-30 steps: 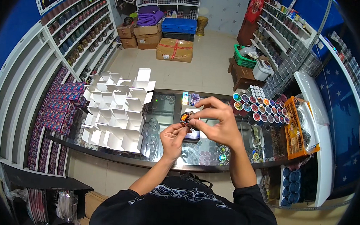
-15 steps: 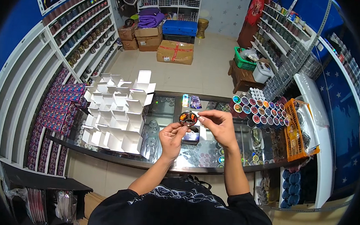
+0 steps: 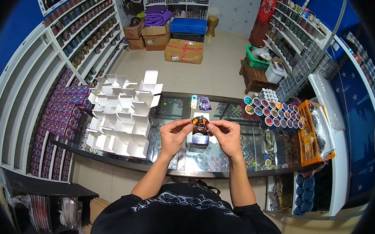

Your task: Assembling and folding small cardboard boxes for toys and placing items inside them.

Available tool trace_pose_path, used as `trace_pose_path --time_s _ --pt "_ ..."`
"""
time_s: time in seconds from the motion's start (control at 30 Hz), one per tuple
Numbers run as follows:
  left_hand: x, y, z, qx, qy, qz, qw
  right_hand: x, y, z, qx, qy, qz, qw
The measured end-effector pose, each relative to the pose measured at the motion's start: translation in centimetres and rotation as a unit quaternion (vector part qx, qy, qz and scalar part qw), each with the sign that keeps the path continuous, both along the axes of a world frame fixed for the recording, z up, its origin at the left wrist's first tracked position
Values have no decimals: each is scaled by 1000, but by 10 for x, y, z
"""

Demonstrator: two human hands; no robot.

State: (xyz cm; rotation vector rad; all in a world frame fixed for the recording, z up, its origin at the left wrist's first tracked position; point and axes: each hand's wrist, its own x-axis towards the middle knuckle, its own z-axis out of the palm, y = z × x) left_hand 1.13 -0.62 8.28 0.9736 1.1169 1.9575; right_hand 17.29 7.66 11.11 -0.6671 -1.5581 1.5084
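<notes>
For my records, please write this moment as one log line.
left hand: pinches round black-and-orange disc, left edge | right hand: pinches disc, right edge | below: dark-framed glass counter | counter's left: open white cardboard boxes

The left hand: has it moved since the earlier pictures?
Yes: the left hand has shifted left, closer to the white boxes, and slightly upward in the view.

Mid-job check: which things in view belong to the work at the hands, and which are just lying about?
In hand or likely in use:
- black-and-orange disc, held by left hand and right hand
- open box beneath

Apparently just about:
- purple cloth bundle
- red-taped carton
- green basket
</notes>
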Motion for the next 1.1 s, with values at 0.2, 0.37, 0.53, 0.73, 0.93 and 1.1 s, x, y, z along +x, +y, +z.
trace_pose_path --time_s 0.2,0.37,0.53,0.73,0.93,1.1 --pt "3 2 0 -20 -5 -11 1000 -4 -7 -13 -16 42 -14 999" --pt "6 3 -12 -13 36 19 999 -5 -5 -23 -9 34 -28 999" --pt "7 5 -10 -7 36 19 999 -7 -8 -25 -20 65 -28 997" --pt "7 8 -11 -5 42 5 999 -5 -6 -24 -7 50 -38 998" --pt "4 12 -25 -28 51 -13 998 -4 -2 -36 -24 43 -50 998" --pt "0 14 -50 -109 65 -25 992 -2 6 -64 -37 -28 -56 997"
